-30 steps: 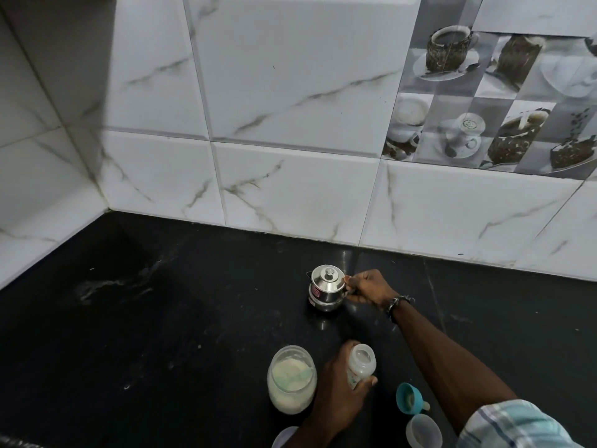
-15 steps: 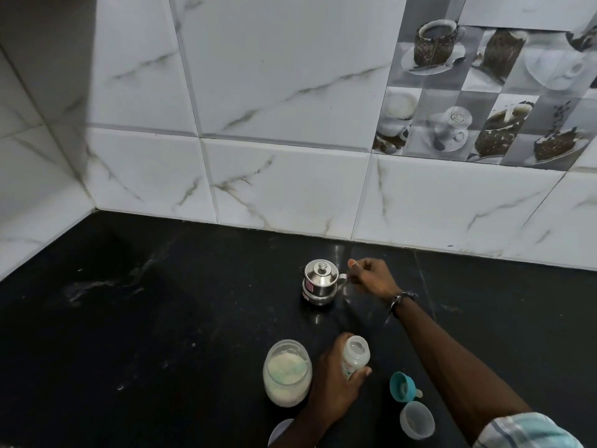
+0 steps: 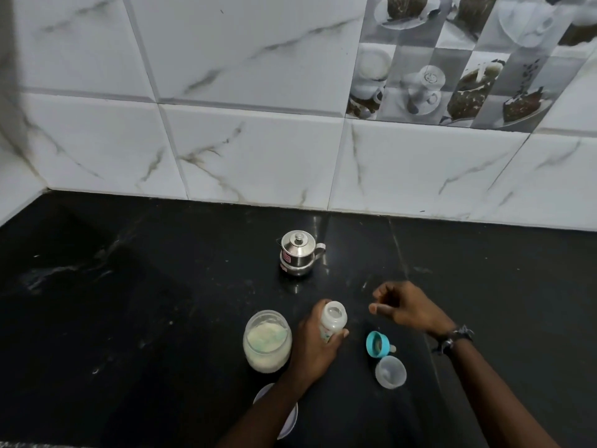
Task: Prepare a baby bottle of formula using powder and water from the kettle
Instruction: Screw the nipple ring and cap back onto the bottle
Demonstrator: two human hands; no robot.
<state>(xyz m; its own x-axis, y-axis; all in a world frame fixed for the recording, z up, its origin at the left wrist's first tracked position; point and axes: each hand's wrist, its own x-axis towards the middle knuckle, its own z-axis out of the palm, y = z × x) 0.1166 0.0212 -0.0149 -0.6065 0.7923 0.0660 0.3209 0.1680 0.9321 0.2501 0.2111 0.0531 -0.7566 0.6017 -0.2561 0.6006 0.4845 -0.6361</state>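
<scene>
Head view: left hand (image 3: pixel 315 342) grips the upright baby bottle (image 3: pixel 332 321) on the black counter (image 3: pixel 129 318). Right hand (image 3: pixel 405 307) hovers just beside it, fingers apparently loosely curled, empty. Kettle (image 3: pixel 297 257) stands beyond both.

Both forearms are bare, with no sleeve showing on either one in this view. The right wrist carries a dark band (image 3: pixel 454 339), black or near black, knotted or beaded so that small lumps and short ends stick out from it just behind the right hand (image 3: pixel 407 308). The left hand (image 3: pixel 315 342) and its wrist wear nothing that can be made out.
</scene>
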